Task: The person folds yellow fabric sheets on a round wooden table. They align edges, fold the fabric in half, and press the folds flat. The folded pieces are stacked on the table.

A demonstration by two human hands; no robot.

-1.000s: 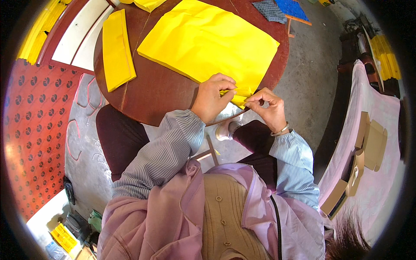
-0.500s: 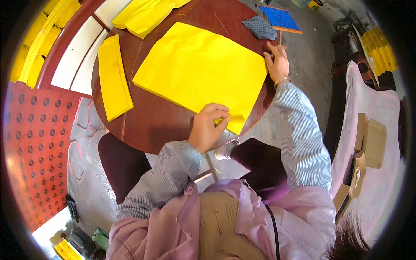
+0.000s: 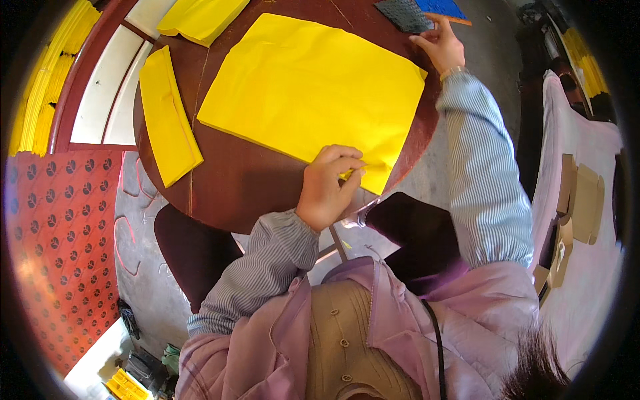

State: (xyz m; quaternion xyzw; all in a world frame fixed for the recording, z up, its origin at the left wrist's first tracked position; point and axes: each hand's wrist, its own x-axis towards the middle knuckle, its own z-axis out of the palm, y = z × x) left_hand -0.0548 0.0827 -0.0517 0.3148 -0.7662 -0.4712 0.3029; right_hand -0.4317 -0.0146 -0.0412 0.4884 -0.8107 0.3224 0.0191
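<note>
A thick stack of large yellow sheets (image 3: 313, 93), seemingly paper, lies across the round brown table (image 3: 247, 190). My left hand (image 3: 329, 183) is at its near edge, thumb and fingers pinched on the lifted corner of a sheet. Beyond the stack's right side, my right hand (image 3: 443, 45) reaches out with thumb and fingers apart, its fingertips beside a dark grey textured pad (image 3: 405, 15). Just past those fingers is a blue pad with an orange edge (image 3: 443, 8), partly cut off by the frame. I cannot tell whether the right fingertips touch either pad.
A folded yellow bundle (image 3: 167, 117) lies left on the table, with another yellow pile (image 3: 203, 17) farther back. To the right, a pink cloth-covered surface (image 3: 580, 220) bears open cardboard boxes (image 3: 587, 203). A red patterned panel (image 3: 63, 247) stands at the left.
My right hand has moved off the stack's right edge, farther away toward the grey and blue pads. The left hand stays pinched at the near corner. The whole view has shifted slightly.
</note>
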